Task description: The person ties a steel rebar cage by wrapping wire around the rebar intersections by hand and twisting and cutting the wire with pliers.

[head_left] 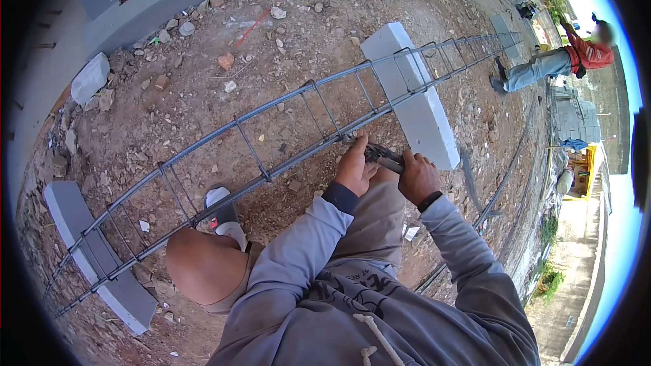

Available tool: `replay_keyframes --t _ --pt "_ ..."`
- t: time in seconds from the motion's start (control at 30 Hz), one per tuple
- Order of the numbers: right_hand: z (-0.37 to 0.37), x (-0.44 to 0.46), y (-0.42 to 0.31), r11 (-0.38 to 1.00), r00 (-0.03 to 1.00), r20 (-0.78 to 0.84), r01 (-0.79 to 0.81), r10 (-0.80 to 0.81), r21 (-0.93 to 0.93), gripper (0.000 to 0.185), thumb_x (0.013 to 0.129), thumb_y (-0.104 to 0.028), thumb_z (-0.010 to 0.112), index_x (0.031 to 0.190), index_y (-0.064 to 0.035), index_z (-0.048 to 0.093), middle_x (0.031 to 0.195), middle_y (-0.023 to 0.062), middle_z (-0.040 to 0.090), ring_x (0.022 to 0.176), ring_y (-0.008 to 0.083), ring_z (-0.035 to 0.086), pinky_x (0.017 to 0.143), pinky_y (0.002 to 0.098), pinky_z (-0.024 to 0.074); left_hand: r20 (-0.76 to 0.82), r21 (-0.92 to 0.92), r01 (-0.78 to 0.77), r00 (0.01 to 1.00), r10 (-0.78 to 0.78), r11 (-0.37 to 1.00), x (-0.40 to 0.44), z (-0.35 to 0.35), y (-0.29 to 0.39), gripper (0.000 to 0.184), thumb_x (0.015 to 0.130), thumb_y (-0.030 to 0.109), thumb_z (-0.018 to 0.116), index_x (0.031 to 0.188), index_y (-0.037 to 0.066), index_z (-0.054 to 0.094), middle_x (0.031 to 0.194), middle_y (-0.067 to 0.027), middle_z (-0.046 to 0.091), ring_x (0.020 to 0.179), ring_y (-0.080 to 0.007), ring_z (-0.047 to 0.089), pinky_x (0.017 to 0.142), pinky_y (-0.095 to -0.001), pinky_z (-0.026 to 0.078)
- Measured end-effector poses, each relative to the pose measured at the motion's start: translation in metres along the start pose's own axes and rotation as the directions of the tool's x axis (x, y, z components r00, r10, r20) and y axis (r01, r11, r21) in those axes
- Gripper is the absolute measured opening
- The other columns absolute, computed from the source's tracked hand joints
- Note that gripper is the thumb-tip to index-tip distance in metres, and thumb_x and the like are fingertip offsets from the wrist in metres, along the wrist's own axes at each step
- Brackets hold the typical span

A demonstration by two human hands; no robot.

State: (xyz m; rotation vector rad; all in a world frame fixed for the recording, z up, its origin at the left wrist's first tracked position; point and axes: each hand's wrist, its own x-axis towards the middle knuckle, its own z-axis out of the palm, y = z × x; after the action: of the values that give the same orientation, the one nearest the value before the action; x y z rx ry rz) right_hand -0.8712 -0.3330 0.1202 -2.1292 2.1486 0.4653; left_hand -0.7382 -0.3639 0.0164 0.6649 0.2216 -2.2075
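Note:
A long cage of steel rebar (298, 92) with thin square stirrups runs diagonally before me, resting on grey blocks. My left hand (354, 168) is closed beside the nearer bar, its thumb pointing up at the steel. It grips a dark bundle that looks like tie wire (374, 152). To its right, my right hand (419, 177) is wrapped around a dark metal tool that looks like pincers (390, 163). The tool points toward my left hand and overlaps the wire; its jaws are hard to make out.
One grey block (410, 95) supports the cage just beyond my hands; another block (102, 257) lies under its left end. A person in a red top (588, 54) stands near the far end. Stones and rubble cover the dirt ground (203, 95). My bent knee (203, 268) is close to the cage.

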Motion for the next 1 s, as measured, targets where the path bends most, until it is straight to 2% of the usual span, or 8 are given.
replay_keyframes --t 0.2,0.27,0.43,0.57,0.67,0.7,0.8,1.0 --pt "-0.003 0.006 0.001 0.974 0.936 0.352 -0.069 -0.012 0.218 0.033 0.083 -0.033 0.063 0.094 -0.0025 0.059 0.088 0.0232 0.066 0.083 0.0397 0.064 0.077 0.0487 0.0499 0.073 0.009 -0.068 0.995 0.067 0.998 -0.003 -0.009 0.001 0.032 0.091 0.041 0.060 0.107 0.013 0.058 0.100 -0.0062 0.065 0.096 -0.0208 0.062 0.089 -0.0400 0.047" --pt "0.002 0.005 0.002 0.935 0.922 0.385 -0.093 -0.050 0.343 0.035 0.079 -0.034 0.071 0.090 -0.0018 0.063 0.073 0.0179 0.065 0.064 0.0306 0.066 0.058 0.0407 0.0524 0.121 0.043 -0.070 0.991 0.065 0.997 -0.009 -0.011 0.005 0.033 0.090 0.041 0.062 0.106 0.012 0.058 0.103 -0.0068 0.064 0.099 -0.0214 0.062 0.090 -0.0394 0.048" --pt "-0.005 0.013 0.013 0.490 0.476 0.803 -0.637 -0.358 0.595 0.032 0.080 -0.027 0.072 0.094 0.0001 0.063 0.065 0.0118 0.064 0.048 0.0207 0.063 0.042 0.0314 0.0511 0.256 -0.032 -0.115 0.959 0.119 0.993 -0.012 -0.015 0.005 0.036 0.094 0.037 0.057 0.120 0.012 0.052 0.109 -0.0080 0.062 0.104 -0.0225 0.059 0.090 -0.0418 0.049" --pt "0.008 0.002 0.008 0.518 0.557 0.778 -0.592 -0.291 0.618 0.035 0.078 -0.028 0.074 0.097 -0.0010 0.061 0.072 0.0143 0.065 0.056 0.0247 0.065 0.049 0.0361 0.0538 0.188 -0.082 -0.123 0.973 0.136 0.989 -0.012 -0.015 0.002 0.028 0.096 0.035 0.054 0.109 0.011 0.051 0.106 -0.0096 0.061 0.097 -0.0224 0.060 0.089 -0.0430 0.051" --pt "0.039 -0.021 0.007 0.844 0.963 0.073 0.189 -0.259 0.501 0.044 0.076 -0.030 0.075 0.106 -0.0026 0.057 0.088 0.0197 0.065 0.080 0.0307 0.067 0.067 0.0429 0.0541 0.018 -0.039 -0.177 0.984 0.178 0.983 -0.002 -0.020 -0.006 0.023 0.097 0.033 0.053 0.102 0.010 0.050 0.101 -0.0082 0.058 0.091 -0.0217 0.060 0.088 -0.0413 0.052" --pt "0.019 -0.032 -0.007 0.843 0.975 0.157 0.052 -0.159 0.535 0.048 0.076 -0.027 0.071 0.112 -0.0042 0.050 0.098 0.0217 0.062 0.098 0.0362 0.061 0.080 0.0468 0.0489 -0.075 -0.013 -0.192 0.979 0.190 0.981 -0.001 -0.021 -0.006 0.023 0.097 0.032 0.053 0.100 0.009 0.049 0.100 -0.0074 0.056 0.090 -0.0215 0.060 0.088 -0.0402 0.052" --pt "0.047 -0.055 -0.029 0.933 0.993 -0.121 0.033 0.011 0.359 0.041 0.078 -0.022 0.066 0.110 -0.0043 0.047 0.092 0.0194 0.063 0.094 0.0378 0.062 0.076 0.0478 0.0487 -0.175 0.018 -0.250 0.953 0.249 0.968 0.004 -0.026 -0.005 0.021 0.098 0.031 0.051 0.098 0.010 0.051 0.092 -0.0081 0.059 0.092 -0.0244 0.060 0.088 -0.0409 0.050" --pt "0.073 -0.047 -0.018 0.598 0.999 0.030 0.003 -0.045 0.801 0.032 0.080 -0.021 0.062 0.106 -0.0066 0.049 0.087 0.0233 0.062 0.086 0.0427 0.061 0.072 0.0510 0.0472 -0.122 0.311 -0.157 0.972 0.203 0.937 -0.033 -0.007 0.010 0.021 0.096 0.027 0.056 0.106 0.009 0.053 0.107 -0.0089 0.059 0.099 -0.0208 0.059 0.088 -0.0385 0.050"
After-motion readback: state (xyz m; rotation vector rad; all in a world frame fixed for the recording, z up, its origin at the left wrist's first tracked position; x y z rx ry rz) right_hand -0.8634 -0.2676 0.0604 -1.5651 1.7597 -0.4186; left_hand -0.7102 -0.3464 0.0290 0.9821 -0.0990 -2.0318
